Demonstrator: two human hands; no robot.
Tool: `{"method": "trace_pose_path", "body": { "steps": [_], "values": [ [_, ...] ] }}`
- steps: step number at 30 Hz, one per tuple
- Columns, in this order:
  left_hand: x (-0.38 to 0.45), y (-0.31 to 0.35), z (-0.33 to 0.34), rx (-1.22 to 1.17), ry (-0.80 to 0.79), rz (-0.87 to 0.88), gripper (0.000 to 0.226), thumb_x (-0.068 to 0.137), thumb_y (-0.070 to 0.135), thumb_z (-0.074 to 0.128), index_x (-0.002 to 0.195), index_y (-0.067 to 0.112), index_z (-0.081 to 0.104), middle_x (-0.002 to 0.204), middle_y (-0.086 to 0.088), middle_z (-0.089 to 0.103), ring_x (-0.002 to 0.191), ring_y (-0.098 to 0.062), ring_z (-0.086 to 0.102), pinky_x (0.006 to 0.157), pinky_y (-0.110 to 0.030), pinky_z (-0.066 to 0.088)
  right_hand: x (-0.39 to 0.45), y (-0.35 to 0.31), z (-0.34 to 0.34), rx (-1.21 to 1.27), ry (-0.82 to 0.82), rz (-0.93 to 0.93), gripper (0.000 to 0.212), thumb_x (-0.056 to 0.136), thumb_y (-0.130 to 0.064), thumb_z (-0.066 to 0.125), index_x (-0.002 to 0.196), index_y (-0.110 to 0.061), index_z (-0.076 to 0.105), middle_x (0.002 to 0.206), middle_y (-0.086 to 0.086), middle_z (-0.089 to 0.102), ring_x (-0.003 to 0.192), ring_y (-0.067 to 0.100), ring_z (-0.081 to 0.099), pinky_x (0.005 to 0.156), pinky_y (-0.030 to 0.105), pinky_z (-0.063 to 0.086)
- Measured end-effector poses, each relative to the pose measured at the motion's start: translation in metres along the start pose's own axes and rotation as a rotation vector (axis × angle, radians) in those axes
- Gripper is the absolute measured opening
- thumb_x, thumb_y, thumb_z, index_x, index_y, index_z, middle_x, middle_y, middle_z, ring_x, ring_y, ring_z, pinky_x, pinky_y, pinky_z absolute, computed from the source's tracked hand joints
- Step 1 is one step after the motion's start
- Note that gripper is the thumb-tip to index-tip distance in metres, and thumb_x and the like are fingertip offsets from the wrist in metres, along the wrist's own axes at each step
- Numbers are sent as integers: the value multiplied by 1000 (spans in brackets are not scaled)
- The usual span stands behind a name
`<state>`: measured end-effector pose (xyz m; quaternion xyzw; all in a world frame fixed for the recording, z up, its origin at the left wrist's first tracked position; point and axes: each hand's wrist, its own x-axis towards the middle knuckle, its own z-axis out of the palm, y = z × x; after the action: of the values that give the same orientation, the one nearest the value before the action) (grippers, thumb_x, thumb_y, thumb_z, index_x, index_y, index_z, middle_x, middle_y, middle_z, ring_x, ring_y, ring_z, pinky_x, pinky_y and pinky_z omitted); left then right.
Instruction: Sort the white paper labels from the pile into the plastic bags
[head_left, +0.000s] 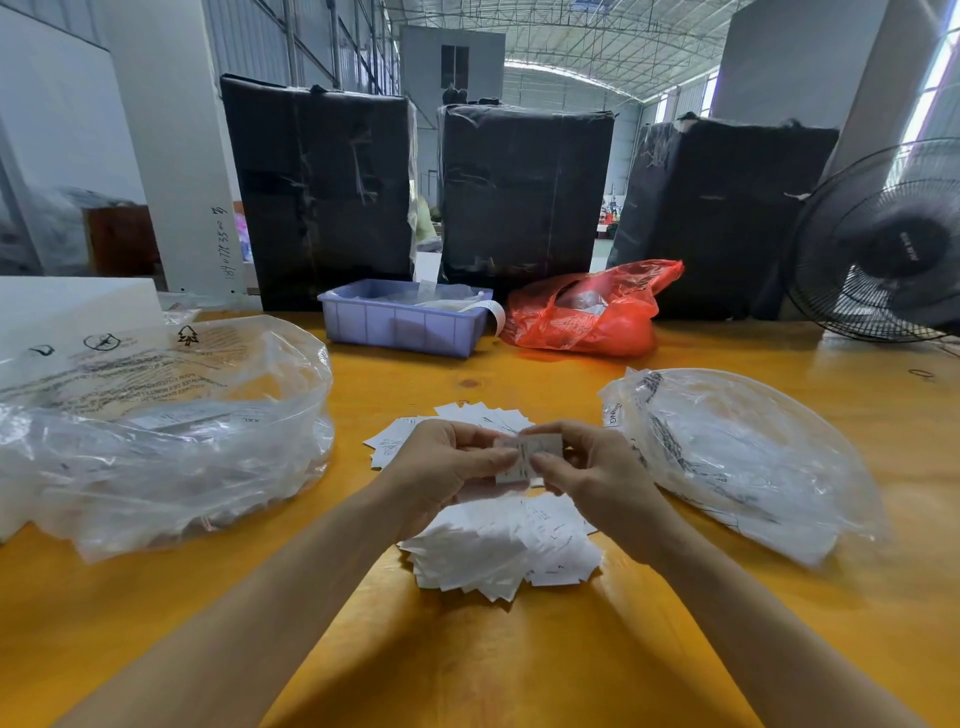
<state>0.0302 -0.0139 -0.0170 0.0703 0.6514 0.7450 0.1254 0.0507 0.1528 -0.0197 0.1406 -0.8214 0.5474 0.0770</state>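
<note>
Both hands, left hand (447, 462) and right hand (587, 467), pinched one label (530, 454) above the pile (498, 545); reading it was underway, then choosing the left bag (156, 426) or right bag (743, 457).

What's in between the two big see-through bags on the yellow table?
In the head view, the pile of white paper labels lies between the left clear bag and the right clear bag, with both hands, left and right, pinching one label.
</note>
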Motion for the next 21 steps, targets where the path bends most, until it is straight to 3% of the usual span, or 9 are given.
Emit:
{"method": "trace_pose_path", "body": {
  "steps": [4,9,16,21],
  "values": [
    [-1,1,0,-90,26,-6,45,58,-1,76,100,-6,62,88,-21,73,73,-25,73,62,-21,57,3,5,-5,26,182,-48,11,91,-2,55,94,-7,65,70,2,61,60,6,55,56,17,45],
    [0,0,0,-128,53,-14,47,56,-1,77,100,-6,62,89,-22,72,72,-24,72,67,-22,58,4,6,-4,99,259,-110,11,88,1,58,88,-8,64,71,4,65,57,2,59,53,11,45],
    [0,1,0,-134,52,-25,53,50,1,78,100,-7,62,92,-22,72,75,-25,71,71,-26,59,2,4,-3,20,295,-171,25,83,1,64,78,-23,60,78,11,67,72,30,64,63,39,54],
    [-1,1,0,-109,56,-23,56,48,4,78,101,-6,62,93,-22,72,82,-26,70,75,-27,59,2,8,-2,-73,296,-190,16,81,1,65,81,-15,66,72,9,67,65,29,61,57,41,51]
  ]
}}
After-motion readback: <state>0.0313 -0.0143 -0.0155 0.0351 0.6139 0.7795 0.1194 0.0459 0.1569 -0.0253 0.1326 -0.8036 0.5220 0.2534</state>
